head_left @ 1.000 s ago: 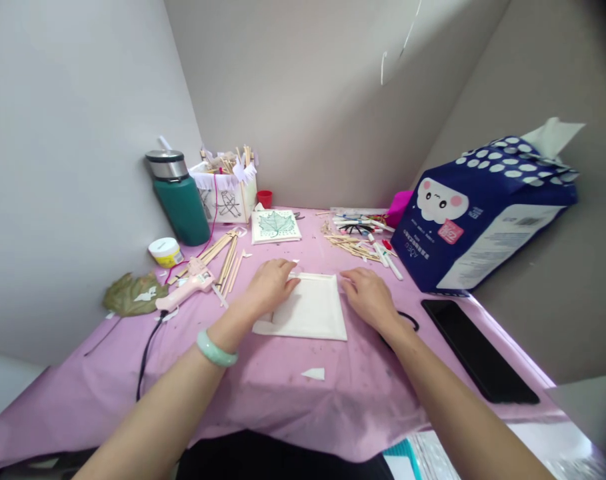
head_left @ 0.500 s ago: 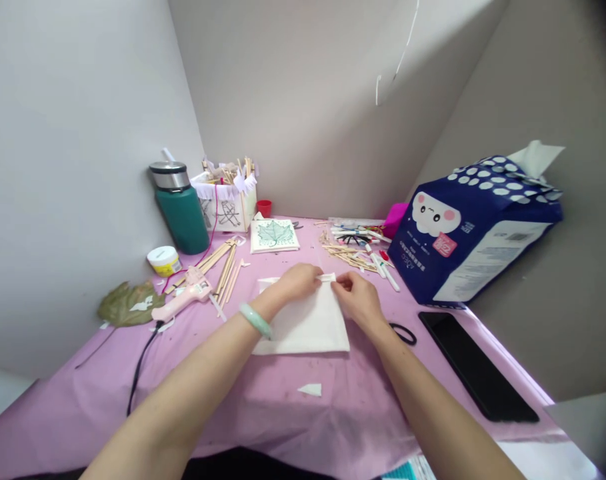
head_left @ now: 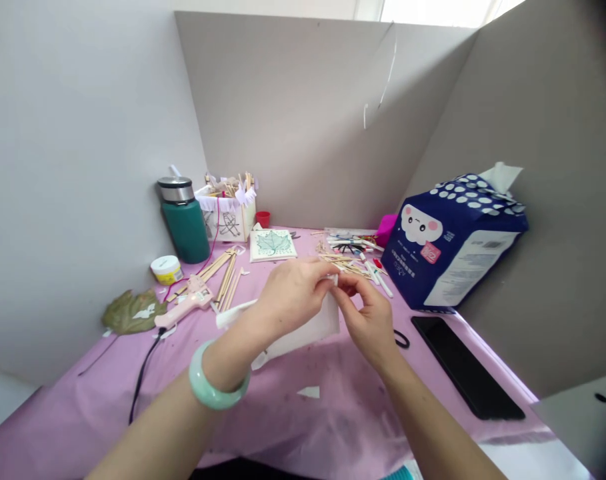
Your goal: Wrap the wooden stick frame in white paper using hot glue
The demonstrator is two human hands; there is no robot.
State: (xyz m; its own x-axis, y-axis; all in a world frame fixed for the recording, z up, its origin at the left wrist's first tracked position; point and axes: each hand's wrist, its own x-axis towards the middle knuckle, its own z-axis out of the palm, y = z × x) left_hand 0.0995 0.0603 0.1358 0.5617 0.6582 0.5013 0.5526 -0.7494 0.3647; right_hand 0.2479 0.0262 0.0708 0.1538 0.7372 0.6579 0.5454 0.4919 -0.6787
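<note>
Both hands pinch the top corner of a white cloth (head_left: 307, 331), which looks like a flat bag or folded piece and is lifted off the table at a slant. My left hand (head_left: 295, 293), with a pale green bangle (head_left: 215, 383) on its wrist, has thumb and fingers closed at the upper edge. Right beside it, my right hand (head_left: 365, 313) pinches the same corner, fingertips almost touching the left ones. The hands and left forearm hide part of the cloth. A small white scrap (head_left: 309, 392) lies on the table in front.
On the purple tablecloth (head_left: 263, 427), a pink glue gun (head_left: 185, 307), wooden sticks (head_left: 225, 283) and a green bottle (head_left: 185, 223) are at left. A leaf picture (head_left: 273, 245) stands behind. Markers (head_left: 377, 277), a tissue pack (head_left: 447, 247) and a black phone (head_left: 467, 367) are at right.
The cloth, flat on the table before, is now raised and tilted. Both hands came up and closer to me with its corner. The camera view tipped upward.
</note>
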